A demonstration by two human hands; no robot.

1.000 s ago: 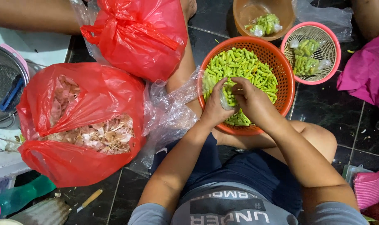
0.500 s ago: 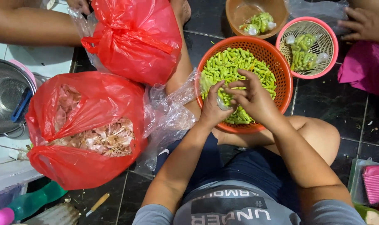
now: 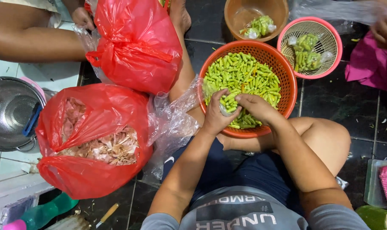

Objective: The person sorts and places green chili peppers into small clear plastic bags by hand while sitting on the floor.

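Observation:
A round orange basket (image 3: 287, 91) heaped with small green chilies (image 3: 244, 76) rests against my bent leg on the dark tiled floor. Both my hands meet over its near rim. My left hand (image 3: 215, 116) is curled with a pale green chili pinched in its fingers. My right hand (image 3: 254, 106) touches it from the right, fingertips closed on the same chili. My forearms reach in from the bottom of the view.
Left of the basket are an open red bag of dry papery peels (image 3: 95, 145), a knotted red bag (image 3: 138, 47) and crumpled clear plastic (image 3: 172, 123). A brown bowl (image 3: 240, 10) and pink basket (image 3: 325, 32) hold chili bits. Other people's hands (image 3: 80, 17) work nearby. A metal colander (image 3: 10, 110) sits far left.
My hands have slid from the middle of the chili heap back to the basket's near rim and drawn closer together. The view has shifted slightly.

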